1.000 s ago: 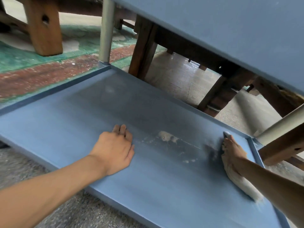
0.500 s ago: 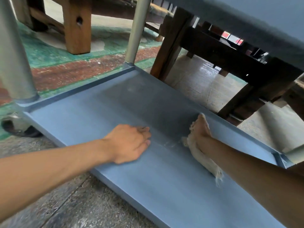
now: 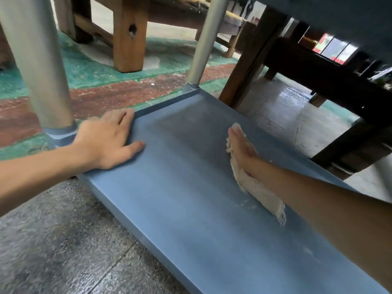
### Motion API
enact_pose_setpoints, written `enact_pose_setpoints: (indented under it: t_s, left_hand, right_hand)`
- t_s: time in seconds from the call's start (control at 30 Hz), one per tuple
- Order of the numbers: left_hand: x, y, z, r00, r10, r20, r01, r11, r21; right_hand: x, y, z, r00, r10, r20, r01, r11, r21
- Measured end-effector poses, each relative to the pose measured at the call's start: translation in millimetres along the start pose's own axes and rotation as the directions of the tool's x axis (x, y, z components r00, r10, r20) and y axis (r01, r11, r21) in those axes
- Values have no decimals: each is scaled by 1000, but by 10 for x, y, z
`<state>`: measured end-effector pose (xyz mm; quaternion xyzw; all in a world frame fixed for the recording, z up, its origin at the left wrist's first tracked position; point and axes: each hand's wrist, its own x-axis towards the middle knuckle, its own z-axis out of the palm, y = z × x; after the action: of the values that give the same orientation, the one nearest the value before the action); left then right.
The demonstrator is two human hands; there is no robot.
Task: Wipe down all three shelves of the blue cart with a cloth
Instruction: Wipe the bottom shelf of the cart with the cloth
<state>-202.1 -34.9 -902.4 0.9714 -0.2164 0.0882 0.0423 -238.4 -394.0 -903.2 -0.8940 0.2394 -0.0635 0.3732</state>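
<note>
The blue cart's bottom shelf [image 3: 180,209] fills the middle of the view, close to the floor. My right hand [image 3: 240,145] lies flat on a pale frayed cloth [image 3: 258,193] and presses it onto the shelf near the middle. The cloth trails back under my right forearm. My left hand [image 3: 108,137] rests open on the shelf's left end, fingers over the raised rim, beside a grey post. The underside of the shelf above [image 3: 339,20] shows at the top right.
Two grey cart posts [image 3: 36,66] [image 3: 204,43] rise from the shelf's left corners. Wooden furniture legs [image 3: 128,35] and dark wooden legs [image 3: 248,66] stand just behind the cart. Speckled grey floor [image 3: 53,240] lies in front, and green and red painted floor behind.
My right hand slid the cloth leftward from the shelf's right end to its middle. My left hand moved left to the shelf's end rim and spread its fingers. The view shifted left.
</note>
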Motion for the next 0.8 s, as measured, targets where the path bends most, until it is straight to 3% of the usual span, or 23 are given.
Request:
enact_pose_setpoints:
  t_s: [0.1, 0.2, 0.43, 0.57, 0.7, 0.8]
  left_hand:
    - [-28, 65, 31, 986, 159, 52, -163, 984, 77]
    - [19, 94, 99, 976, 195, 100, -200, 979, 42]
    - [64, 25, 141, 967, 206, 148, -206, 978, -13]
    - [10, 40, 70, 967, 215, 136, -207, 976, -67]
    - [-65, 77, 18, 962, 222, 160, -219, 975, -38]
    - [-91, 60, -13, 957, 212, 197, -212, 977, -19]
  right_hand:
    - [12, -359, 240, 992, -59, 114, 71, 992, -100]
    - [-33, -629, 454, 949, -190, 251, 230, 963, -143]
    - [-502, -1077, 665, 749, -412, 519, 547, 826, -134]
    - [-812, -1087, 620, 703, -470, 534, 600, 795, -90]
    - [-1033, -1034, 493, 595, -540, 596, 709, 701, -72]
    - [-1181, -985, 390, 576, -543, 611, 727, 683, -78]
